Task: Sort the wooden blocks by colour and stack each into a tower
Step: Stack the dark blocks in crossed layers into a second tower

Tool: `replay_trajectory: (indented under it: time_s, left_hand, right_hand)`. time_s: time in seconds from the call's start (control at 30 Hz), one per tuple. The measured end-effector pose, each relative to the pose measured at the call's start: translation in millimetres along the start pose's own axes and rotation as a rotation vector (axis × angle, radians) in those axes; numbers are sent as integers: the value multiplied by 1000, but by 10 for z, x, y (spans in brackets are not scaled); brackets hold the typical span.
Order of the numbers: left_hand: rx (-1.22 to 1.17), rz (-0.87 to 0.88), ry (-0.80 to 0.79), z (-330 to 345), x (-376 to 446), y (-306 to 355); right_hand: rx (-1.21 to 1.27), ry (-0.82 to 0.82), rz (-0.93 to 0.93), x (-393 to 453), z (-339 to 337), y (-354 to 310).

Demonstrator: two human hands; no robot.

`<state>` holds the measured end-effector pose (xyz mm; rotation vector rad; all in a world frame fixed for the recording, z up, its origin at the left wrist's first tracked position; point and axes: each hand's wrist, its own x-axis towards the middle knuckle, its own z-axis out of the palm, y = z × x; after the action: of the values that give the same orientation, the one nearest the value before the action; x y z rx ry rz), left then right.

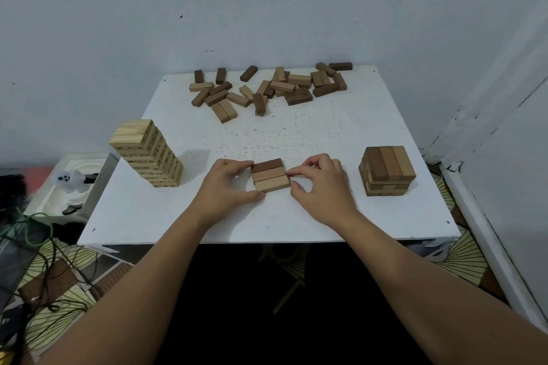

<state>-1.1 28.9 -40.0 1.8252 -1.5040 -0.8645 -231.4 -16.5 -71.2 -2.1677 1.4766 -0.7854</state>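
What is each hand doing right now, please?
Left hand: fingers curled, pinching the left end of the row of three blocks.
Right hand: fingers curled, pinching the row's right end.

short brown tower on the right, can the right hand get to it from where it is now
Probably yes. The right hand sits at the row of three blocks, and only bare table lies between it and the short brown tower.
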Motion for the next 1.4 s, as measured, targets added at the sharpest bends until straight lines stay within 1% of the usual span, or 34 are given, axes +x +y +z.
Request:
replay_trajectory:
  time_s: [0.1,0.27,0.37,0.53,0.93,1.1,1.4]
  left_hand:
    - [-3,5,11,-2,-17,4]
    - [15,43,102,29,-50,-42]
    - [41,52,89,38,-29,-54]
    - [17,39,60,24,-20,-50]
    - [1,16,38,21,-13,-31]
    - [20,27,68,25,-23,-7]
    - [-16,16,29,17,-28,-24]
  right_hand:
    - [-6,-11,18,-6,-4,11]
    - [-3,-15,25,-5,-6,0]
    - [5,-18,27,-6,-11,1]
    - [-1,-28,29,-9,-27,-16]
    - [15,-23,31,-3,-30,-21]
    - [38,-41,34,-16,-49,-24]
    - [21,-55,49,-19,-57,-36]
